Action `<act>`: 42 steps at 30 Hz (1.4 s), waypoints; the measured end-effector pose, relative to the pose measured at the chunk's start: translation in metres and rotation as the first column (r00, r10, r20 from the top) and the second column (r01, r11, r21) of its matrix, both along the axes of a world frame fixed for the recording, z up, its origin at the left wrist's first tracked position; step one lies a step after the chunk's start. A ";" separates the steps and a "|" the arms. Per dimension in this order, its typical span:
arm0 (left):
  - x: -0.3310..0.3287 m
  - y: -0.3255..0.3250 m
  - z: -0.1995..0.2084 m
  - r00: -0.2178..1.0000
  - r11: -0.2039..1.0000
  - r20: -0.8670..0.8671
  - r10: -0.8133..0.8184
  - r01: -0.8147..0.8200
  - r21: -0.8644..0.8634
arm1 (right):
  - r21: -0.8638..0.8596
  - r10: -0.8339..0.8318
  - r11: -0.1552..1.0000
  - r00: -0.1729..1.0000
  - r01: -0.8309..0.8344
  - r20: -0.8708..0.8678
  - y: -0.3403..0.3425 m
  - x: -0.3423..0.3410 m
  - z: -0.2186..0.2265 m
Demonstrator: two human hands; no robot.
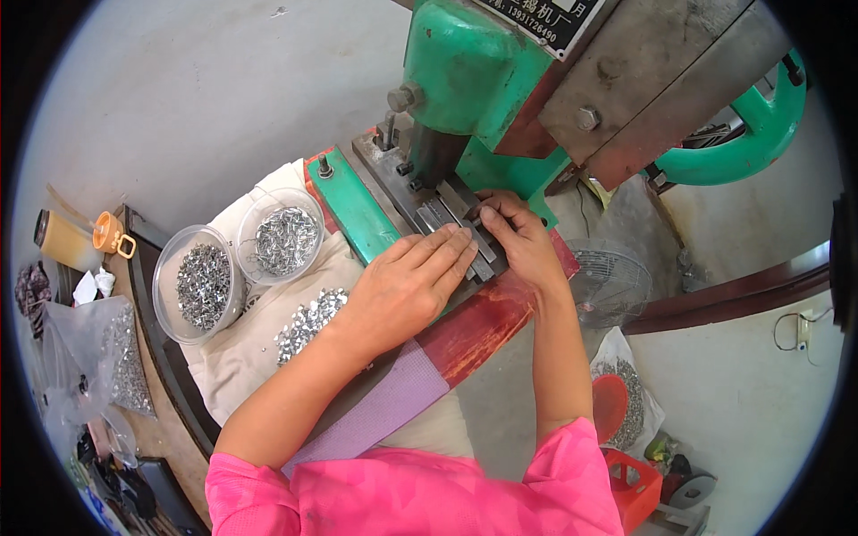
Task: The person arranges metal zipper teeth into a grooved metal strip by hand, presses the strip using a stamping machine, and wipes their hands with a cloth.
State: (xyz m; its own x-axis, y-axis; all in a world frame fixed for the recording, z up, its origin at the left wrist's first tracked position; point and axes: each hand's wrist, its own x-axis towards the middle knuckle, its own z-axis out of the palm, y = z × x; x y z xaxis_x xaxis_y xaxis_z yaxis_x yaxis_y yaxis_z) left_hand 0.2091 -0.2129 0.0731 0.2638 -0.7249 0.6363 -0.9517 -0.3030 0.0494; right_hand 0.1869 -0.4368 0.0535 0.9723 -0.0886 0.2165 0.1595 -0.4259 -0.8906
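A green hand press [460,85] stands over a steel fixture [407,192] with slotted metal bars. My left hand [402,290] reaches across from the left. Its fingers lie close together, with the tips on the metal bars [480,259]; the thumb is hidden below. From the right, my right hand [523,241] curls round the far side of the fixture, thumb bent toward the left fingertips. Whatever small piece sits between the fingers cannot be made out. Left of the press are two clear round tubs [167,313] of small metal parts, beside a loose pile of shiny pieces [308,326].
A green handwheel [760,134] juts out at the right. The red bench [483,326] has a purple mat [384,402] at its near end. At far left are a plastic bag of parts [130,357] and an orange-lidded jar [71,241]. A wire fan guard [612,277] stands low at the right.
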 end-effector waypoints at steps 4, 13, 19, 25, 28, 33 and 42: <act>-0.002 0.001 -0.005 0.998 0.999 -0.064 -0.002 0.000 -0.033 | -0.167 -0.088 0.982 0.996 0.086 -0.005 0.000 0.001 -0.003; -0.016 0.011 -0.016 0.891 0.950 -0.454 -0.005 -0.137 -0.280 | 0.027 -0.474 0.827 0.670 0.562 0.572 -0.011 -0.021 0.015; -0.017 0.004 -0.023 0.742 0.933 -0.669 0.041 -0.267 -0.240 | 0.238 -0.562 0.648 0.244 0.723 0.790 -0.084 -0.029 0.114; -0.018 -0.004 -0.027 0.730 0.921 -0.680 0.066 -0.306 -0.240 | 0.345 -0.534 0.818 0.386 0.461 0.752 -0.115 -0.017 0.190; -0.018 -0.009 -0.030 0.742 0.910 -0.664 0.092 -0.333 -0.247 | 0.400 -0.592 0.801 0.489 0.446 0.640 -0.127 -0.014 0.196; -0.017 -0.012 -0.029 0.736 0.885 -0.657 0.164 -0.403 -0.232 | 0.313 -0.593 0.796 0.561 0.518 0.578 -0.138 -0.014 0.222; 0.014 -0.021 -0.024 0.734 0.862 -0.654 0.183 -0.440 -0.252 | -0.349 -0.505 0.698 0.775 0.625 0.379 -0.192 -0.003 0.393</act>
State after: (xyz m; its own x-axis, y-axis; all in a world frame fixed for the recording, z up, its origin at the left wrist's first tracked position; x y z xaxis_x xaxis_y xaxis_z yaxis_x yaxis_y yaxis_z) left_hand 0.2229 -0.2335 0.0493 0.8418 -0.2754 0.4642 -0.5396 -0.4122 0.7341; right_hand 0.1837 -0.6286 0.4461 0.6792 -0.4432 0.5851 -0.0639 -0.8298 -0.5544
